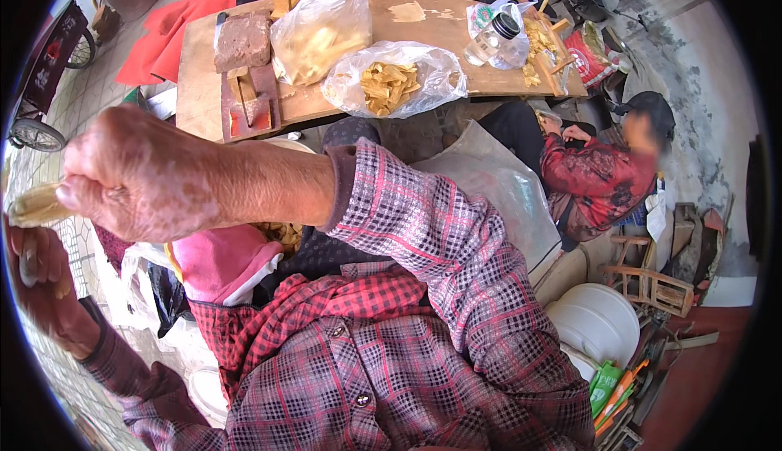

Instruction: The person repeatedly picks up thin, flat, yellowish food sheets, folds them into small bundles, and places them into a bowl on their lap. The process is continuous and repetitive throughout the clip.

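Note:
My right hand (137, 176) reaches across to the left with its fingers closed on one end of a pale yellow-brown strip (40, 205). Just below the strip, near the picture's left rim, is my left hand (43, 267), its fingers curled close to the strip's lower edge; whether they grip it cannot be told. Beyond my right forearm, an open clear plastic bag (440, 72) on the wooden table (421, 35) holds similar pieces (389, 87). A fuller plastic bag (321, 41) stands beside it. A wooden block with an upright blade (247, 99) sits at the table's near left.
A brick (242, 41), a knife (219, 28) and a lidded glass jar (492, 38) are on the table. A co-worker (599, 170) sits at the right, near a plastic sheet (501, 176), a white lid or basin (595, 322) and a small wooden chair (654, 286). Pink cloth (223, 261) lies near my lap.

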### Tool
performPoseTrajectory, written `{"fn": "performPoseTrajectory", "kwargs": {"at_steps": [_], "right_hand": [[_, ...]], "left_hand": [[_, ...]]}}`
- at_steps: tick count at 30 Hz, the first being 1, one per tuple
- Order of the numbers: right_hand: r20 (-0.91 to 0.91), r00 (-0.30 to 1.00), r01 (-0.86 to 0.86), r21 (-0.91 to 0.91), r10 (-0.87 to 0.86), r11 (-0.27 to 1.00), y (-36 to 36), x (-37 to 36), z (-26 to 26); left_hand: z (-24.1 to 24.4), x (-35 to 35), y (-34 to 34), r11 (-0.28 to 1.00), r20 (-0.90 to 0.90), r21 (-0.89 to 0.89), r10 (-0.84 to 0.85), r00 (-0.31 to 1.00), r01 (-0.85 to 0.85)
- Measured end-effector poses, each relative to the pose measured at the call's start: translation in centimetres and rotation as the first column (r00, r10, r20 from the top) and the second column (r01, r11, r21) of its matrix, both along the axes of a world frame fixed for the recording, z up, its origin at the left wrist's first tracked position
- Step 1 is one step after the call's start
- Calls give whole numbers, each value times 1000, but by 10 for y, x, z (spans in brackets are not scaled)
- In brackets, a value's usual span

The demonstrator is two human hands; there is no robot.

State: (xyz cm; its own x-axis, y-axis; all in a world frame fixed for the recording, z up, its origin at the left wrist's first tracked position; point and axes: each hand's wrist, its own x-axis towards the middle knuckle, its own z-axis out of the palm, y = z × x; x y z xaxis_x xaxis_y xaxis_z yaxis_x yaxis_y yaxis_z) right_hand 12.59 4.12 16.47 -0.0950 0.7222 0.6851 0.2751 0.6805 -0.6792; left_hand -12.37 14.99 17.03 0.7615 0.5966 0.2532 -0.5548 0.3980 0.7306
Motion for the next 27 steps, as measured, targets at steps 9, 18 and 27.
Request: {"fn": "performPoseTrajectory", "kwargs": {"at_steps": [9,18,27], "right_hand": [[-98,980,150,-222,-175,963,-30,-3,-90],[-290,926,3,-635,-241,773,-104,19,-155],[-353,912,-160,-774,-208,612,-125,24,-165]], "left_hand": [[-93,96,-86,860,-192,-209,431,882,-466],[-158,119,-136,735,-320,673,395,861,-86],[-169,107,-141,323,-340,928,534,774,184]]}}
